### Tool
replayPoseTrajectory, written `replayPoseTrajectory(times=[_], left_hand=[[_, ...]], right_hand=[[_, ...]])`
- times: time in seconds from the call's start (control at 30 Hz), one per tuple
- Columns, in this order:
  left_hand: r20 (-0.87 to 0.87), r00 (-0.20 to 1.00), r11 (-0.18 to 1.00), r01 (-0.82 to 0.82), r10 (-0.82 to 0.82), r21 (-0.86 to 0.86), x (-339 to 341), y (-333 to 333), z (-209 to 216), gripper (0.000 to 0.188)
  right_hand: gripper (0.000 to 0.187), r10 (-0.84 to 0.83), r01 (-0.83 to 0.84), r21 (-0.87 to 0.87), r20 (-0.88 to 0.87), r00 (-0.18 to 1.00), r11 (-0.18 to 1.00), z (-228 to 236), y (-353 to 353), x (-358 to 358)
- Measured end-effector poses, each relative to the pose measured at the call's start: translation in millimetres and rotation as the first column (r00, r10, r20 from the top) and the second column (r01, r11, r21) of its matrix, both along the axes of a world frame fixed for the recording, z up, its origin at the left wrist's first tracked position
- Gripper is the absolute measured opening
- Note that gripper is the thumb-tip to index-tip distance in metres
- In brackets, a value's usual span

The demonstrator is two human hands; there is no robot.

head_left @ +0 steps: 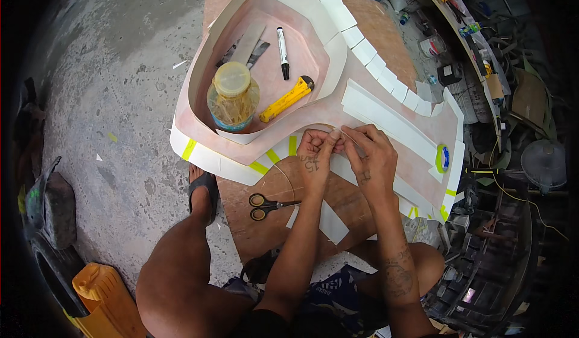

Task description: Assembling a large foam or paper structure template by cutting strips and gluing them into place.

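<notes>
My left hand (316, 157) and my right hand (371, 157) meet fingertip to fingertip over the near edge of a pinkish moulded panel (329, 110) edged with white card. Both are closed in a pinch on what looks like a thin pale strand; its exact kind is too small to tell. A fine tan length of strand (291, 181) curves down beside my left wrist. Black-and-yellow scissors (262, 206) lie on the brown board (247, 184), left of my left forearm. White card (329, 226) sits partly beneath that forearm.
Inside the panel's recess stand a lidded plastic jar (233, 99), a yellow utility knife (286, 99), a marker (282, 53) and a flat grey strip (248, 42). A tape roll (442, 158) rests at the right. An orange jerrycan (105, 299) occupies the lower left; cluttered shelving (476, 54) lines the right.
</notes>
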State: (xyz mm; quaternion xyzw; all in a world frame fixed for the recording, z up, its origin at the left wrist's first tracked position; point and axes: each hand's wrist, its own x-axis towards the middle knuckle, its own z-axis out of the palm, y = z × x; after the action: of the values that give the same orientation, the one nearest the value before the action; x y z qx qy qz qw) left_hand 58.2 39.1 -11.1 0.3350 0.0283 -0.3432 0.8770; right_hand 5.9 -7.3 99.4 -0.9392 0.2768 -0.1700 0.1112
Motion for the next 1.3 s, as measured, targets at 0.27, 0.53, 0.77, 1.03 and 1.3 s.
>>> replayPoseTrajectory(times=[0.27, 0.53, 0.77, 1.03, 1.3], left_hand=[[-0.066, 0.997, 0.999, -0.045, 0.044, -0.011, -17.7, -12.0, -0.5, 0.023], [0.019, 0.997, 0.993, 0.073, -0.075, 0.089, -32.5, -10.2, 8.2, 0.038], [0.0, 0.998, 0.994, 0.066, -0.066, 0.087, -45.9, -14.9, 9.6, 0.043], [0.047, 0.995, 0.993, 0.087, -0.091, 0.083, -49.9, -15.2, 7.8, 0.038], [0.054, 0.993, 0.994, 0.106, -0.107, 0.013, -47.7, -12.6, 7.4, 0.033]], right_hand=[[0.028, 0.003, -0.003, 0.046, -0.001, 1.0, 0.999, 6.9, -2.0, -1.0], [0.04, 0.081, -0.073, 0.147, -0.051, 0.995, 0.986, 13.1, -7.7, -4.1], [0.044, 0.119, -0.111, 0.116, -0.058, 0.991, 0.987, 16.5, -8.9, -4.9], [0.043, 0.114, -0.095, 0.204, -0.085, 0.99, 0.974, 19.5, -8.5, -6.4], [0.031, 0.017, -0.007, 0.313, -0.03, 0.999, 0.95, 14.0, -5.5, -10.3]])
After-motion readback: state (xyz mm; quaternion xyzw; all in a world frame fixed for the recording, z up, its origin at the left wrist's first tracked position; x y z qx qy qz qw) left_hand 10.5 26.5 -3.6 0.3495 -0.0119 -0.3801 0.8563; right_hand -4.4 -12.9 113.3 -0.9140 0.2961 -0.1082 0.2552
